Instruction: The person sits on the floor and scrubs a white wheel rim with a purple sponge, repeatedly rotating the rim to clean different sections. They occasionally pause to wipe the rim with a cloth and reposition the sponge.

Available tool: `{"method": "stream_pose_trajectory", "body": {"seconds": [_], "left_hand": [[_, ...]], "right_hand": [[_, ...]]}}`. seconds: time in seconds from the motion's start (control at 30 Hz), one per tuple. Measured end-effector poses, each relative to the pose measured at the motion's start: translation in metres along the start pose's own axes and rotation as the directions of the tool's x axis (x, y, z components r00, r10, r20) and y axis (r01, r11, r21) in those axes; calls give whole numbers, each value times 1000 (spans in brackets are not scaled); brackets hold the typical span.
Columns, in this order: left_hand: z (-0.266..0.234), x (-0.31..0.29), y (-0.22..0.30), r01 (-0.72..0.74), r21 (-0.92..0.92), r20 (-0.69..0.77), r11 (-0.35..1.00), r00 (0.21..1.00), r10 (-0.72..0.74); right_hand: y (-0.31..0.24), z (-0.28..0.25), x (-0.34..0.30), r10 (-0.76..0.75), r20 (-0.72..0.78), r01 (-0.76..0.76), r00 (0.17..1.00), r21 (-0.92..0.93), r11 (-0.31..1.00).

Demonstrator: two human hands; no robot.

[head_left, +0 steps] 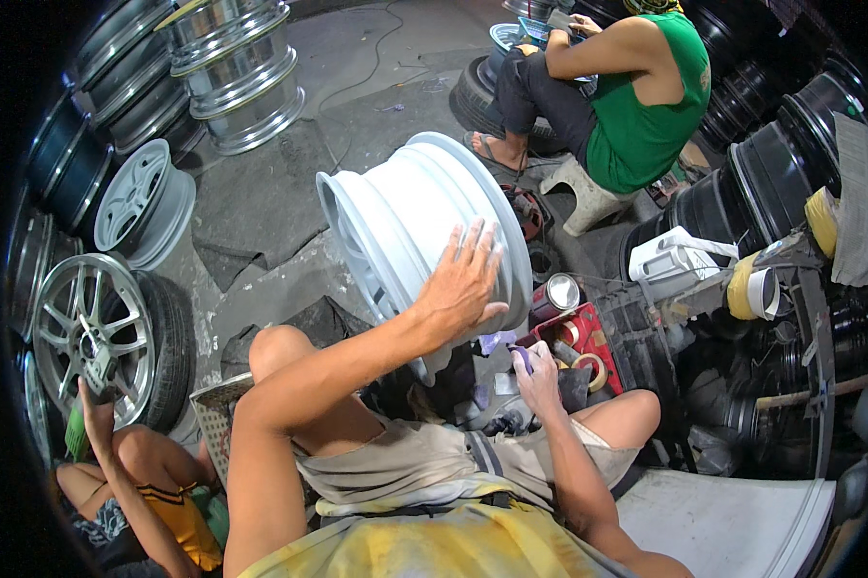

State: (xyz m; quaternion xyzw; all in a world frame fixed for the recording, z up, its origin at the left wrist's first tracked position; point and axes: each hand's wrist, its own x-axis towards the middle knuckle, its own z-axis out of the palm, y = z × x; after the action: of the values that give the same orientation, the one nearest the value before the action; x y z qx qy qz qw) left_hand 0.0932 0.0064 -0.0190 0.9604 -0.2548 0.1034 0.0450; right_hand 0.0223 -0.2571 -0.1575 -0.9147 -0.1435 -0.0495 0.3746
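In front of me a car wheel rim (395, 212), coated pale white-grey, stands tilted on its side. My left hand (465, 284) lies flat against its barrel, fingers stretched out and dusted white at the tips. My right hand (542, 380) is apart from the rim, near my right knee, closed on a small purple piece (523, 359) that looks like a thin sheet or pad. The fingers hide most of that piece. Close to this hand are an open tin can (559, 294), a red tray (583, 332) and a roll of tape (591, 372).
A person in green (646, 116) sits on a stool (583, 197) at the far right. Another person's arm (116, 453) reaches toward a spoked wheel (92, 337) at left. Stacked chrome rims (246, 91) stand far left; black rims (790, 173) line the right. A cable (362, 87) crosses the floor.
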Motion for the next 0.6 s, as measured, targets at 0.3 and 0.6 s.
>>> {"method": "stream_pose_trajectory", "body": {"seconds": [0.3, 0.6], "left_hand": [[-153, -39, 29, -322, -540, -83, 778, 940, 331], [-258, -69, 66, -534, -515, -331, 671, 845, 419]], "right_hand": [[16, 4, 1, -173, 2, 172, 985, -59, 983], [2, 5, 1, 2, -33, -1, 999, 55, 999]]}}
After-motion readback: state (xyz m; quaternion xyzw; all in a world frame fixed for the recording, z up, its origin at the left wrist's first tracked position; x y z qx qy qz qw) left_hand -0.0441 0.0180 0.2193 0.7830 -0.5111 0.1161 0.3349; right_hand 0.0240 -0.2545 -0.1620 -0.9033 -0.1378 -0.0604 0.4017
